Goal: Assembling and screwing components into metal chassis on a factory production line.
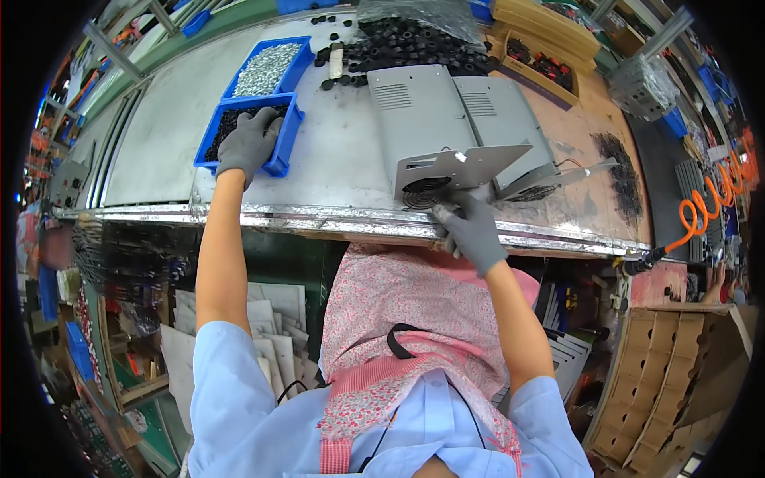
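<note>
My left hand [249, 143], in a grey glove, is down in a blue bin [280, 159] of small black parts [213, 143]. Its fingers are bent and closed, and their tips are hidden among the pieces. At the table's front edge my right hand [472, 231], gloved the same way, has its fingers curled beside a grey sheet-metal housing [422, 119]. That housing has slots, and a round black fan grille [426, 193] sits on its near panel. I cannot make out what, if anything, the right fingers hold. A second slotted grey housing [506, 119] stands just right of the first.
Behind the black parts' bin stands another blue bin [267, 70] of silvery small parts. Black ring-like pieces [414, 48] are heaped at the back, near a cardboard box [542, 68] of red and black parts. An orange coiled hose [701, 211] hangs at right.
</note>
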A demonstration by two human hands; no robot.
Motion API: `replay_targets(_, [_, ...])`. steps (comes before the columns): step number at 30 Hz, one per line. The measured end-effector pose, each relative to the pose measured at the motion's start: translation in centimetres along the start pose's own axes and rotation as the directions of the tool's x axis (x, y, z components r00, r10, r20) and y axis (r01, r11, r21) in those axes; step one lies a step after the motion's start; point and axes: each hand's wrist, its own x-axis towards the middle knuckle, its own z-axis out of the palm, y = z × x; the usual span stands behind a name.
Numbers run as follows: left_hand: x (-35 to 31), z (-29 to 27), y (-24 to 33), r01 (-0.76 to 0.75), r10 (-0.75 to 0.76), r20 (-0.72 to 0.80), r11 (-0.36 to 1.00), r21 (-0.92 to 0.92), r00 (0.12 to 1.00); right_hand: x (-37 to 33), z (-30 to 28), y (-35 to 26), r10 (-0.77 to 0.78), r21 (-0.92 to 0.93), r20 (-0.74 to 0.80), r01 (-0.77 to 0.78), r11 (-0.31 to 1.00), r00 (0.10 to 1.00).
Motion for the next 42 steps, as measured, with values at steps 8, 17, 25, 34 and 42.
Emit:
replay_targets(8, [1.7,1.9,-0.7,-0.068,0.072,-0.033,0.994,0.087,0.997,0.0,-1.3,1.7,-0.653,-0.713,-0.049,0.431,0.553,0.756])
replay_targets(17, [1.3,2.5,-0.9,0.009,-0.003,-0.105,0.999,0.050,0.995,0.5,-0.8,-0.6,-0.628,-0.902,0.083,0.326,0.283,0.774])
replay_targets(25, [1.1,2.6,-1.1,-0.031,0.038,-0.136,0.998,0.057,0.990,0.9,-0.1,0.6,-0.758,-0.769,-0.031,0.469,0.435,0.652])
replay_targets(34, [1.2,1.8,-0.5,-0.023,0.029,-0.088,0.997,0.070,0.996,1.2,1.0,0.3,-0.783,-0.780,-0.058,0.462,0.422,0.619])
replay_targets(42, [1.1,1.5,-0.1,0.052,-0.051,-0.057,0.998,0.033,0.997,0.5,1.5,1.5,-0.791,-0.673,-0.194,0.508,0.537,0.580])
